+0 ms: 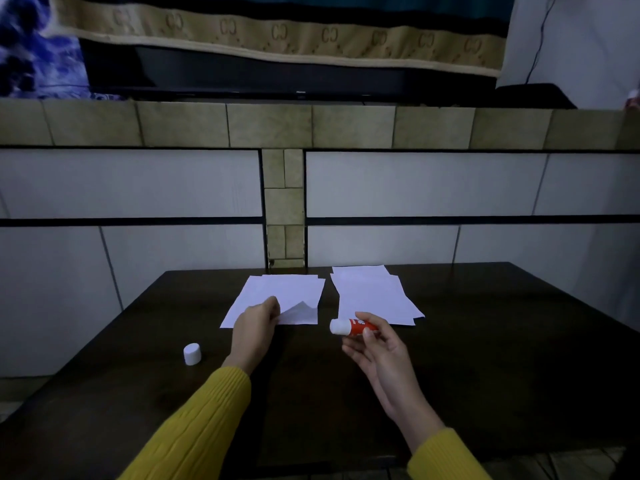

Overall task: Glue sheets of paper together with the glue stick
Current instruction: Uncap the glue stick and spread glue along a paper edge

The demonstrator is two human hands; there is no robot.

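Observation:
Two small stacks of white paper lie at the far side of the dark table (485, 368). My left hand (254, 327) pinches the near edge of the top sheet of the left stack (277, 292) and lifts its corner, so a shadowed fold shows. The right stack (372, 296) lies flat and untouched. My right hand (377, 348) holds the red glue stick (353, 326) sideways just in front of the right stack, its white uncapped end pointing left. The white cap (192, 353) stands on the table to the left of my left hand.
A tiled wall (138, 258) rises right behind the table's far edge. Above it runs a tiled ledge (270, 124) with a dark screen and a draped patterned cloth. The table's left edge slants off beside the cap.

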